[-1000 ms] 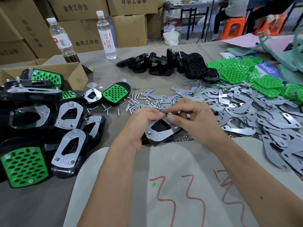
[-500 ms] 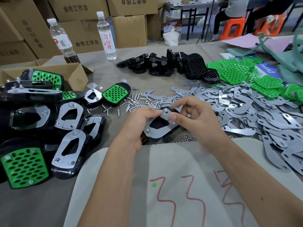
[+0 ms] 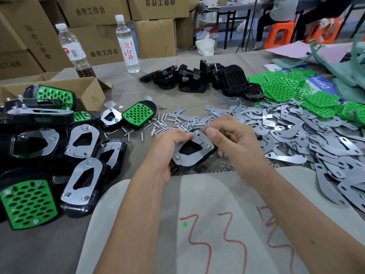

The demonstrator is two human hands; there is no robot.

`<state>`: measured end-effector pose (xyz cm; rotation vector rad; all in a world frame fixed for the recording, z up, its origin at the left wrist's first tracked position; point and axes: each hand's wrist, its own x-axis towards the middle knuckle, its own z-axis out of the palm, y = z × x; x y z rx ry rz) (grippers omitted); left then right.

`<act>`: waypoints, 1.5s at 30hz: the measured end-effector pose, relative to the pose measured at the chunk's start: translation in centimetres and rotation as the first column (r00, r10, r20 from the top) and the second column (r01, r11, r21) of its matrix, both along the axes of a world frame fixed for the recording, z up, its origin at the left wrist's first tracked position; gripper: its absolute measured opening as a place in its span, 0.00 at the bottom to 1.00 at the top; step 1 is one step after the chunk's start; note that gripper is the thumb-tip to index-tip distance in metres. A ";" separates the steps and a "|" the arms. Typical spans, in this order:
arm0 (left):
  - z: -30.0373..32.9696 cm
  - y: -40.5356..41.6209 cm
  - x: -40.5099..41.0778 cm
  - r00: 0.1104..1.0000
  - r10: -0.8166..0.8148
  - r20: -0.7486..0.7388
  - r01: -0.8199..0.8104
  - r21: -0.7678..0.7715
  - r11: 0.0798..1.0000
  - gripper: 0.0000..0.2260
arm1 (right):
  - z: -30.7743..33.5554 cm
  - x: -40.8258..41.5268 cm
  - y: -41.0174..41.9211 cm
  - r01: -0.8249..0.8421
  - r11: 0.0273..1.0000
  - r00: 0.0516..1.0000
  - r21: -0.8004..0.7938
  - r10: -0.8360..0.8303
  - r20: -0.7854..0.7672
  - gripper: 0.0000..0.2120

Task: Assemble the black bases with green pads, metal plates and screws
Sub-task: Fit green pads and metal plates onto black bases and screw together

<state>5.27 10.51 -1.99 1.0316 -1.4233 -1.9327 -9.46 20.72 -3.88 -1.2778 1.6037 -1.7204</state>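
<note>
- Here, the worktop (image 3: pixel 122 89) spreads out under a grey-brown cover, and a pale sheet (image 3: pixel 197 204) marked with red scrawls and a green dot lies over its near edge, under my forearms.
- Behind it stand cardboard boxes (image 3: pixel 154 38) printed with Chinese characters; the one I read clearest says 曲奇工作台.
- On my left lies the heap of finished units (image 3: pixel 59 147), some showing green pads, some showing plates with screw ends.
- To the right a wide drift of loose metal plates (image 3: pixel 308 135) covers the worktop, with loose green pads (image 3: pixel 286 88) piled beyond it.
- A cluster of bare black bases (image 3: pixel 197 78) sits at the far centre, beside the pads.
- Two clear bottles stand at the far left: the taller bottle (image 3: pixel 128 46) has a white label with red characters 凉白开; the other bottle (image 3: pixel 74 50) holds a little dark liquid, and its label is too small to read.
- A blue printed sheet (image 3: pixel 320 84) at the far right shows part of a word beginning "Detec".
- My left hand (image 3: pixel 167 147) grips the black base (image 3: pixel 205 155) I am working on from its left side, just above the sheet's far edge.
- My right hand (image 3: pixel 233 139) pinches the far corner of the metal plate (image 3: pixel 192 147) lying on that base, thumb on top.
- Loose screws (image 3: pixel 164 125) are scattered just beyond my hands, and small nuts (image 3: pixel 223 168) lie beneath them.
</note>
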 end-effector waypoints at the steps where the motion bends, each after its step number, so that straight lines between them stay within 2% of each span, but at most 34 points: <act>1: 0.0 0.0 0.0 1.000 0.003 0.003 -0.003 -0.008 1.000 0.08 | 0.1 0.1 0.0 -0.017 0.999 0.999 0.029 0.018 -0.051 0.11; 3: 0.0 0.1 0.0 1.000 0.006 0.017 -0.006 -0.015 1.000 0.08 | 0.0 0.2 -0.1 -0.012 0.999 0.998 0.030 0.014 -0.058 0.13; 5: -0.1 0.1 -0.2 1.000 0.022 0.013 -0.022 0.011 1.000 0.08 | -0.1 -0.1 0.0 0.049 0.998 0.998 -0.029 -0.048 0.034 0.20; 7: 0.1 -0.1 -0.3 0.992 0.105 -0.067 -0.098 0.106 0.990 0.05 | -0.2 -0.7 0.0 0.099 0.994 0.993 -0.045 -0.095 0.066 0.19; 9: 0.3 -0.8 0.0 0.941 0.264 -0.210 -0.209 0.251 0.945 0.07 | -0.7 -1.3 -0.2 0.192 0.981 0.972 -0.017 -0.192 -0.138 0.11; 12: 0.4 -1.8 1.1 0.825 0.432 -0.364 -0.263 0.429 0.864 0.07 | -1.0 -1.3 -0.6 0.280 0.959 0.851 0.044 -0.226 -0.474 0.03; 14: 0.4 -2.1 1.4 0.796 0.468 -0.383 -0.262 0.479 0.838 0.11 | -1.0 -0.7 -0.7 0.201 0.977 0.797 0.076 -0.117 -0.593 0.05; 16: 0.2 -2.2 1.3 0.806 0.473 -0.355 -0.287 0.465 0.838 0.16 | -1.1 -0.1 -0.7 0.095 0.986 0.709 0.134 0.027 -0.705 0.09; 18: 0.2 -2.1 1.2 0.830 0.454 -0.323 -0.302 0.425 0.854 0.19 | -0.9 0.4 -0.9 0.075 0.969 0.602 0.234 0.143 -0.786 0.13; 19: 0.1 -2.1 1.2 0.840 0.441 -0.317 -0.301 0.405 0.863 0.19 | -0.8 0.6 -1.1 0.093 0.957 0.583 0.275 0.172 -0.794 0.13; 24: -0.1 -2.1 1.4 0.891 0.377 -0.252 -0.281 0.344 0.896 0.16 | -0.5 0.9 -1.3 0.092 0.959 0.649 0.270 0.148 -0.746 0.03; 28: -0.2 -1.9 1.4 0.931 0.275 -0.242 -0.191 0.321 0.928 0.08 | -0.5 0.9 -1.2 0.114 0.950 0.632 0.291 0.156 -0.759 0.03; 30: -0.3 -1.8 1.2 0.937 0.273 -0.218 -0.209 0.275 0.938 0.08 | -0.4 0.9 -1.2 0.110 0.946 0.623 0.305 0.173 -0.762 0.05; 34: -0.6 -1.7 0.9 0.938 0.282 -0.201 -0.234 0.233 0.944 0.14 | -0.2 1.0 -1.2 0.084 0.947 0.620 0.311 0.195 -0.760 0.03; 36: -0.7 -1.7 0.9 0.938 0.271 -0.215 -0.225 0.214 0.950 0.12 | -0.4 1.0 -1.2 0.088 0.955 0.634 0.283 0.165 -0.756 0.02; 38: -0.7 -1.6 0.8 0.944 0.257 -0.208 -0.222 0.180 0.958 0.10 | -0.5 0.9 -1.1 0.096 0.980 0.702 0.177 0.060 -0.710 0.03; 41: -1.0 -1.2 0.2 0.958 0.233 -0.165 -0.214 0.127 0.969 0.10 | -0.6 0.8 -0.9 0.107 0.994 0.868 -0.012 -0.099 -0.487 0.05; 43: -1.1 -0.8 -0.3 0.970 0.205 -0.129 -0.194 0.089 0.977 0.09 | -0.6 1.0 -0.9 0.076 0.995 0.938 -0.061 -0.092 -0.335 0.05; 45: -1.3 -0.3 -0.8 0.980 0.172 -0.102 -0.168 0.043 0.985 0.09 | -0.7 1.1 -0.9 0.050 0.997 0.953 -0.064 -0.067 -0.295 0.05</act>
